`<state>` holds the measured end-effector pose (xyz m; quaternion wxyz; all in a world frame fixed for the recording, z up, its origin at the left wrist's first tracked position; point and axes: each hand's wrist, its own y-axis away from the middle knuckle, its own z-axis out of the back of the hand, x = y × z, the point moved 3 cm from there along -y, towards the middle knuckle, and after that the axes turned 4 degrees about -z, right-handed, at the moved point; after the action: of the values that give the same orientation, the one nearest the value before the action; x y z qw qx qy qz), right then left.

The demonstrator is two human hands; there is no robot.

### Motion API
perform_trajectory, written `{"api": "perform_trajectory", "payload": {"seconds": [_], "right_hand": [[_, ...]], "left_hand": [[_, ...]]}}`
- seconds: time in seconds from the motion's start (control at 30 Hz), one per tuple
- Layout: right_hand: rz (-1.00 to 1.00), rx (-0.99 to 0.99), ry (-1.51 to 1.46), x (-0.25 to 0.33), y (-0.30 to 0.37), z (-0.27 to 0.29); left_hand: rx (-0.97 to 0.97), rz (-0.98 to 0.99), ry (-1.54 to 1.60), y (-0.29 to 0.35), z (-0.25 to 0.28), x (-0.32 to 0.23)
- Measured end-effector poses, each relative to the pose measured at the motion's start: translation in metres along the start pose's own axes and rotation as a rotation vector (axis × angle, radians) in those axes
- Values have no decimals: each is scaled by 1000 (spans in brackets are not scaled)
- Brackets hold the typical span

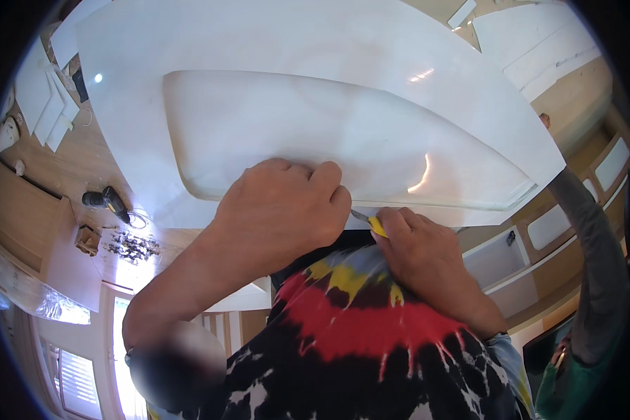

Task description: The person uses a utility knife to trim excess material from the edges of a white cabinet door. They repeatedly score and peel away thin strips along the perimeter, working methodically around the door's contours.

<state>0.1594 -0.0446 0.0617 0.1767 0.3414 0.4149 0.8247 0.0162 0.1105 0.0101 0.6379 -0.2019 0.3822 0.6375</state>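
A large white glossy panel (154, 56) with a shallow moulded basin (294, 133) lies in front of me, its near edge against my tie-dye shirt (357, 329). My left hand (280, 210) rests on the panel at the basin's near rim, fingers curled under with nothing seen inside them. My right hand (423, 255) is closed around a small yellow-handled blade tool (374, 225). The tool's metal tip touches the panel's near edge, just right of my left hand.
Another person's grey sleeve (588, 238) reaches up along the right toward the panel's far right corner. A black power drill (108, 201) and small loose parts (129, 245) lie on the wooden floor at left. White boards (45, 105) lie beyond, and white-fronted cabinets (497, 259) stand at right.
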Motion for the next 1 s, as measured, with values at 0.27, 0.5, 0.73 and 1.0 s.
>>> {"api": "perform_trajectory", "payload": {"seconds": [0.27,0.5,0.73,1.0], "right_hand": [[22,35,50,10,-7,5],[-4,95,96,9,-8,6],[32,132,105,9,-10,12],[18,165,146,7,-12,9]], "left_hand": [[-46,34,76,1,-2,3],[-79,60,94,2,-3,1],[-118,92,119,1,-4,2],[-212,91,123,2,-11,4]]}}
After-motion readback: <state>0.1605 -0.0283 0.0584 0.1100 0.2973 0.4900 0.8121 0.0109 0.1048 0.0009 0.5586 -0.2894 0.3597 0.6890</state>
